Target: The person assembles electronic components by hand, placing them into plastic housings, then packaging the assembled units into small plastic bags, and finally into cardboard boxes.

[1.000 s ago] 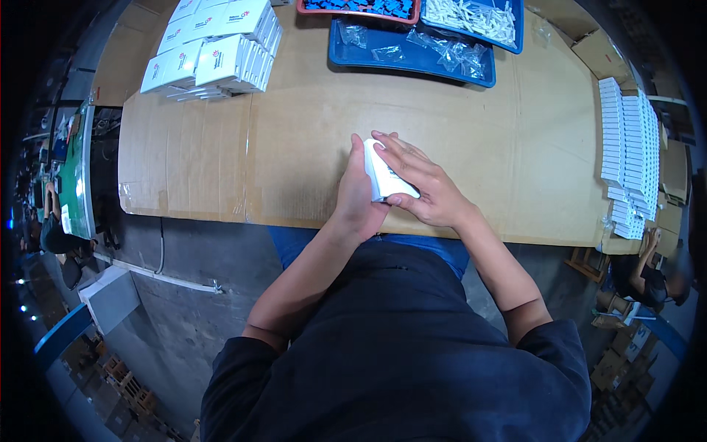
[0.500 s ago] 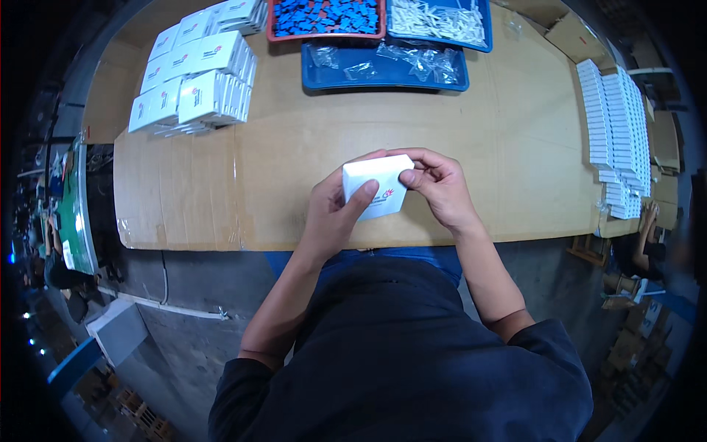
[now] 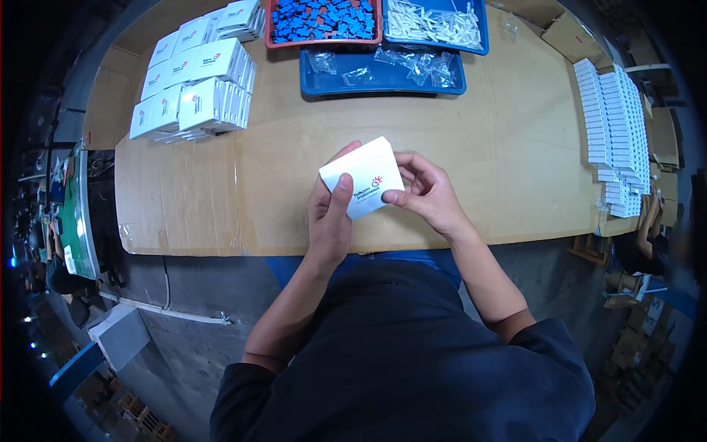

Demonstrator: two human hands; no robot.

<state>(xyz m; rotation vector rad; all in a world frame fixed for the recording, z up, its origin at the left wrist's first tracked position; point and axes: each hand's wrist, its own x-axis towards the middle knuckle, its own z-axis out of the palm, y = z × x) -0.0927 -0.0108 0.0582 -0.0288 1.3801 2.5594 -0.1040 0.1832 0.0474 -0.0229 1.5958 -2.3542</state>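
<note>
A square white plastic cover plate (image 3: 362, 174) with a small red and dark print is held up over the cardboard-topped table (image 3: 294, 214). My left hand (image 3: 331, 214) grips its left side, the thumb lying on the printed face and the fingers behind. On the right edge, my right hand (image 3: 427, 193) pinches it between thumb and fingers. Whatever is on the back of the piece is hidden.
Stacks of similar white pieces (image 3: 195, 74) stand at the far left. Beyond my hands are a red tray (image 3: 324, 43) of blue parts, a blue tray (image 3: 475, 48) of white parts, and another blue tray (image 3: 383, 87) with clear bags. Stacked white pieces (image 3: 615, 132) line the right side.
The white piece has turned and tipped so its printed face shows more fully. Both hands still hold it, with the right hand a little lower on its edge.
</note>
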